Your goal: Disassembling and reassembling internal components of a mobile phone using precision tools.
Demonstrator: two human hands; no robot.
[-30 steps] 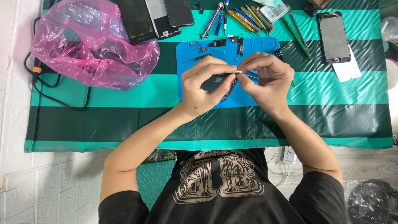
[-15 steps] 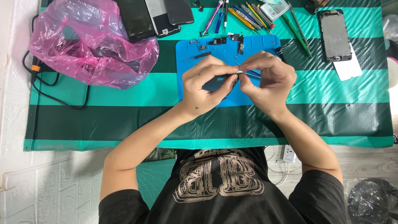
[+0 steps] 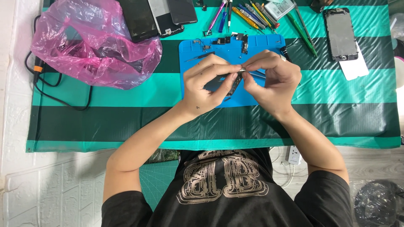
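A small dark phone part sits pinched between the fingers of both hands, just above a blue repair mat. The left hand grips it by thumb and forefinger; the right hand pinches thin metal tweezers against it. It looks light, thin and fragile, best held by its edges. Beyond the fingers lie coloured tools; left, a pink plastic bag.

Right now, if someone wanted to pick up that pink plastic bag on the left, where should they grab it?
Probably the crumpled top of the pink plastic bag, from above. The bag is soft and slumped in a heap on the striped mat, so its loose upper folds bunch easily, whereas its sides spread flat.
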